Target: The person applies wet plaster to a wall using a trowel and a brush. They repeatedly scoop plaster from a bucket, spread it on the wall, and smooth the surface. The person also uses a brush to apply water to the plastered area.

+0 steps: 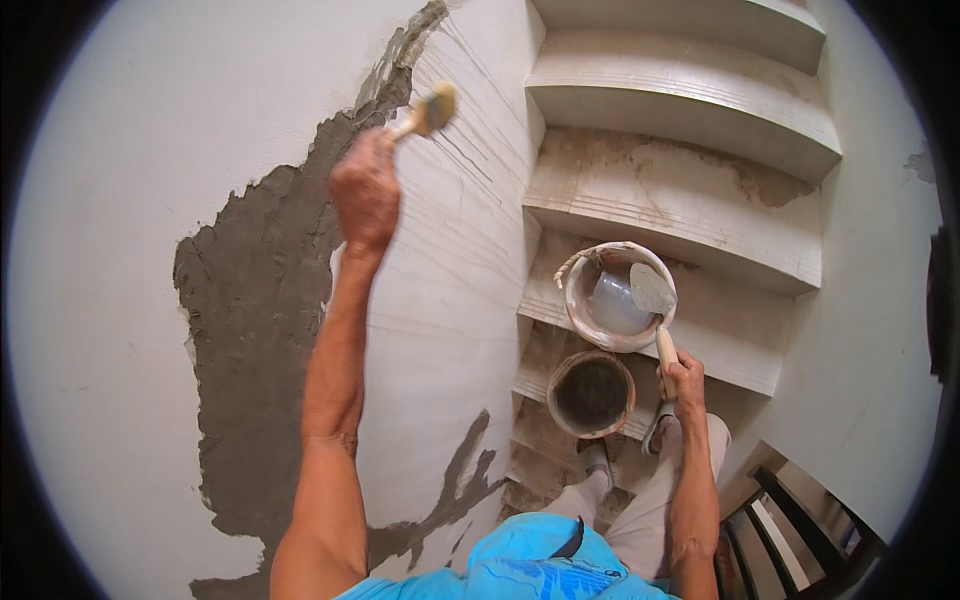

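Note:
My left hand [367, 190] is closed round the handle of a paintbrush [436, 109], raised against the white wall on the left. Its bristle head is smeared by motion, beside the upper end of a wide grey mortar patch [262, 270]. Lower right, my right hand [684, 383] grips the wooden handle of a trowel [667, 350]. The trowel's grey blade reaches over the rim of a pale bucket [577, 312], which has a rope handle and what looks like water and a clear vessel inside. Nearer to me stands a second bucket [627, 412] with dark grey mortar in it.
White stairs [680, 170] with brown stains rise away from me, and both buckets stand on them. My feet [594, 456] are on the lower steps. A dark railing [790, 520] is at the lower right. Streaks run down the wall [440, 290], above a smaller mortar patch [450, 510].

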Motion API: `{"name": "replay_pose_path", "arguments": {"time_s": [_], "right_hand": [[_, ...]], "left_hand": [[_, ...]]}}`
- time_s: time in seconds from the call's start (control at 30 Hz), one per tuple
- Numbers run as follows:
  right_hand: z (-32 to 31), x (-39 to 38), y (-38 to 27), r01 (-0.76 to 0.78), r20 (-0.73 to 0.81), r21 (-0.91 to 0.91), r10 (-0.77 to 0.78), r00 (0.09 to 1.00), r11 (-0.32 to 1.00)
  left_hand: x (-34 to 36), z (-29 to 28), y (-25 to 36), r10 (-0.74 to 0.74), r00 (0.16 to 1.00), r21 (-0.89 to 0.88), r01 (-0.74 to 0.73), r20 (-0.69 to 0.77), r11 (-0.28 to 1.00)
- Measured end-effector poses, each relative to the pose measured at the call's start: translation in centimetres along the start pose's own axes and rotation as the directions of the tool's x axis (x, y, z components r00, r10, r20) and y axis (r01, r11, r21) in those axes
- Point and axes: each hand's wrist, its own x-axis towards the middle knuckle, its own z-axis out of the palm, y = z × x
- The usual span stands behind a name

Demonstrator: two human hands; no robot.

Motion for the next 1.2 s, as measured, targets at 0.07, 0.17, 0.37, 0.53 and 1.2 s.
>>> {"name": "replay_pose_path", "arguments": {"time_s": [0.07,0.17,0.37,0.53,1.2], "right_hand": [[-0.2,0.0,0.2,0.005,-0.012,0.0,-0.005,1.0,1.0],[-0.1,0.2,-0.1,-0.001,-0.042,-0.011,0.0,0.999,1.0],[-0.5,-0.6,0.3,-0.02,-0.01,0.037,0.02,1.0,0.999],[-1.4,-1.1,0.6,-0.022,-0.041,0.066,0.025,0.999,0.998],[-1.5,-1.0,0.2,-0.037,-0.049,0.152,0.044,0.998,0.988]], "left_hand": [[-3.6,3.2,1.1,-0.136,0.979,-0.17,0.161,0.15,0.972],[-8.2,7.6,3.1,-0.318,0.877,-0.281,0.427,0.359,0.86],[-20.1,16.4,7.0,-0.127,0.879,-0.282,0.28,0.46,0.918],[-25.9,21.3,11.5,0.037,0.677,-0.202,0.167,0.735,0.965],[-29.8,24.8,13.8,0.048,0.547,-0.189,0.205,0.836,0.96]]}}
